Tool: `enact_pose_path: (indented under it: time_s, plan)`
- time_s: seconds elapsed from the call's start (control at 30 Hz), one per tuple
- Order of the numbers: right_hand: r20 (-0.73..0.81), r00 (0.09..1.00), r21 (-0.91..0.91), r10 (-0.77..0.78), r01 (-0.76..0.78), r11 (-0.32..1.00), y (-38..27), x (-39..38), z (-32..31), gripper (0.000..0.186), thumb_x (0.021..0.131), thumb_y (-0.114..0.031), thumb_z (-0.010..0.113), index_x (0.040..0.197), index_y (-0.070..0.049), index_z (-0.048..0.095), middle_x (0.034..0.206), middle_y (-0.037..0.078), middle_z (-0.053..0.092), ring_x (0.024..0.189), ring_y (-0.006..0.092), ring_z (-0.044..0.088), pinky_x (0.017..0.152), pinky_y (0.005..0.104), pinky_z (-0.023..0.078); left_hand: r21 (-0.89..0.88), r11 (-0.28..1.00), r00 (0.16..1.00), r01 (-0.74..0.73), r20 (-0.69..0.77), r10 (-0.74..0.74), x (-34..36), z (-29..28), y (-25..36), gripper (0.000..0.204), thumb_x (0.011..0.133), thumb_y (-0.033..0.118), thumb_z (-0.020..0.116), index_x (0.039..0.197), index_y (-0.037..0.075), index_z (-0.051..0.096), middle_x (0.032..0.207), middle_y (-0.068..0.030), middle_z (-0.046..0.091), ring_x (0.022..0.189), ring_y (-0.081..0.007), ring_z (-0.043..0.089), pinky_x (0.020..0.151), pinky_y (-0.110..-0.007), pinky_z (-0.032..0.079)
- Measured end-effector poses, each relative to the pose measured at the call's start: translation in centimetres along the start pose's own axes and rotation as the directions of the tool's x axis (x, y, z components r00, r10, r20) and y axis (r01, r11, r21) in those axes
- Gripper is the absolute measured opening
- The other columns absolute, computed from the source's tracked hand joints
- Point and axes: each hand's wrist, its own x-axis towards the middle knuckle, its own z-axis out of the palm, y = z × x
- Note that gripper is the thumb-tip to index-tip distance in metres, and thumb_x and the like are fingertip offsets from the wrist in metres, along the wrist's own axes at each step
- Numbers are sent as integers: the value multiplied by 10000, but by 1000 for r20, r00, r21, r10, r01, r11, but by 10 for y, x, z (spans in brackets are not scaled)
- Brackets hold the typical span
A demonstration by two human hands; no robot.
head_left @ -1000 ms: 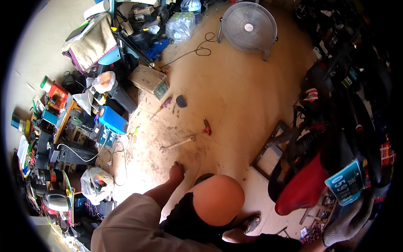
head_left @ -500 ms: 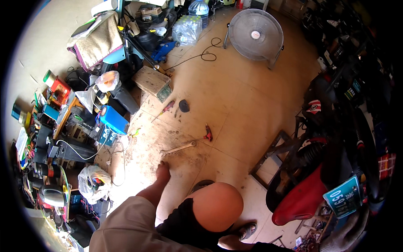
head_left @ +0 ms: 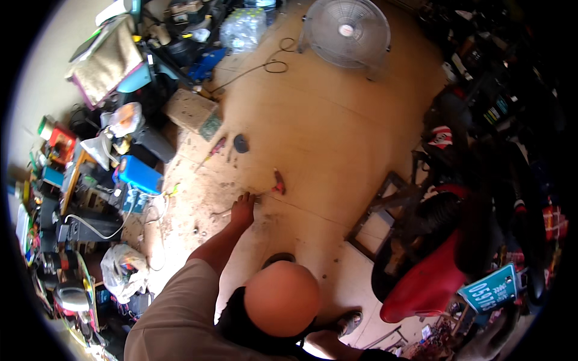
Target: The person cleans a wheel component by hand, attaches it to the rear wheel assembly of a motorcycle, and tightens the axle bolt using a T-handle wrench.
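My left hand (head_left: 243, 212) reaches down to the floor, its fingers stretched out and slightly apart. It lies across the middle of a metal spanner (head_left: 221, 213), whose two ends show on either side. Whether the fingers touch the spanner I cannot tell. Just beyond the fingertips is a red T-handled tool (head_left: 279, 183), its shaft pointing toward the hand. Farther off lie a screwdriver (head_left: 217, 146) with a reddish handle and a round black piece (head_left: 241, 143). My right hand is out of the picture.
A worn wooden block (head_left: 189, 111) stands ahead, with a floor fan (head_left: 346, 33) and its cable beyond. Batteries, boxes and a plastic bag (head_left: 123, 271) crowd the left. On the right are a rectangular metal frame (head_left: 361, 224) and a motorcycle with red bodywork (head_left: 424, 286).
My left hand has moved forward and right, from below the spanner's near end to over its middle. The spanner and T-handled tool keep their places on the floor. The whole view has shifted slightly.
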Motion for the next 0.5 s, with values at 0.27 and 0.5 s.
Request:
enact_pose_path:
  time_s: [0.27,0.5]
  plan:
    - [-27,996,83,84,-82,993,7,-5,1,295,968,-95,722,1182,104,682,1154,189,738,976,252,733,878,350,615,312,950,976,-20,212,-50,47,34,24,176,908,134,599,1069,69,628,1091,-145,640,985,-311,670,817,-438,552]
    - [33,994,45,101,-103,994,35,-20,-10,330,981,-118,714,1224,100,665,1172,190,735,1002,273,730,904,353,606,262,965,965,-14,258,-56,50,26,24,241,891,84,628,1124,39,585,1045,-161,663,934,-337,698,786,-466,581]
